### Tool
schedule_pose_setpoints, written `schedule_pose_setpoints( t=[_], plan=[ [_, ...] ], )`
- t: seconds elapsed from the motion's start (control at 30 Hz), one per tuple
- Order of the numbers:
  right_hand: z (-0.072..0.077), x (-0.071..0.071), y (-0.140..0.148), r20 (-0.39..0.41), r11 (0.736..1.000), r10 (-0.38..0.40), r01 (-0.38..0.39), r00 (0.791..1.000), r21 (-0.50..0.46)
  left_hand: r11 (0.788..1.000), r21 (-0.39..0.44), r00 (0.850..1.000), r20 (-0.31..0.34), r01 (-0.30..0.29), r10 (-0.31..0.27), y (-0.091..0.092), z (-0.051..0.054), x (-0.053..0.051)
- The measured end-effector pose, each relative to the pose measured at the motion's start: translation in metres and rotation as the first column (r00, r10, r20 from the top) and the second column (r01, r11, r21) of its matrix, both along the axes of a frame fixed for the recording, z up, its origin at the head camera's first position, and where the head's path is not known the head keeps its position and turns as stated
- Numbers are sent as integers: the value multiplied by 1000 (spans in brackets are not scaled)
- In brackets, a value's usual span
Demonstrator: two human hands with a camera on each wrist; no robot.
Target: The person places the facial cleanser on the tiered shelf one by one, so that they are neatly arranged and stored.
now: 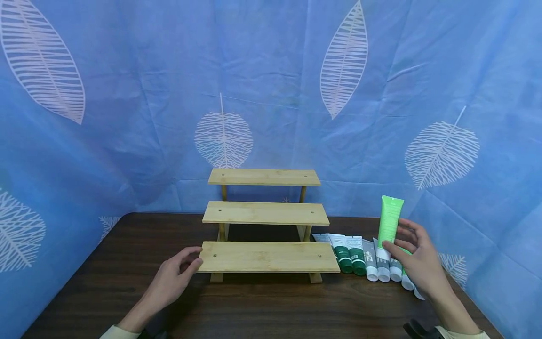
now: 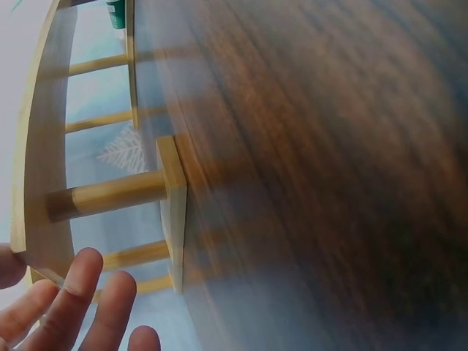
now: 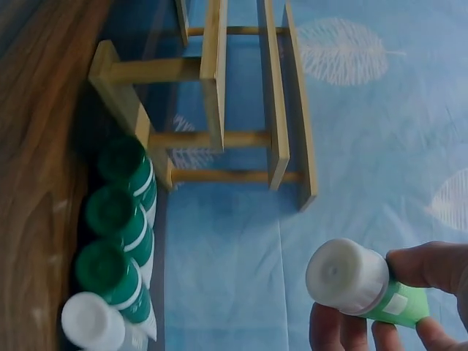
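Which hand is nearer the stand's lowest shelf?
Left. The left hand touches the lowest shelf at its left end; the right hand is off beyond its right end, holding a green tube.

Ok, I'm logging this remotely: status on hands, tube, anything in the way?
Left hand touching left end of lowest shelf. Right hand holding green tube, cap down. Other tubes lie nearby; nothing visibly blocking.
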State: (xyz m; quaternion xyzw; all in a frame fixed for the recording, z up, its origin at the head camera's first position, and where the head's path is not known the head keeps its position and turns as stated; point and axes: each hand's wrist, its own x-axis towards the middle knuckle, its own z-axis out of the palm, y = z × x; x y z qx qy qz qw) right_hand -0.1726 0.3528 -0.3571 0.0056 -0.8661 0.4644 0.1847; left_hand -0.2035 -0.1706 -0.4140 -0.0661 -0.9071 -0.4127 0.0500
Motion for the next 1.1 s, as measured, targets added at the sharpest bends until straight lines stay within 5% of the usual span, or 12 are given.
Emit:
schedule_pose_setpoints(
  t=[0.6,1.1],
  plan=[
    [20,-31,-75,-74,994,60,-66,995,-82,1000,9,1000,-10,3,-3,-2,-2,-1],
    [32,-58,-128,-104,965,153,-171,983,-199,999,50,1000,-11,12,-11,-3,-5,-3]
  ],
)
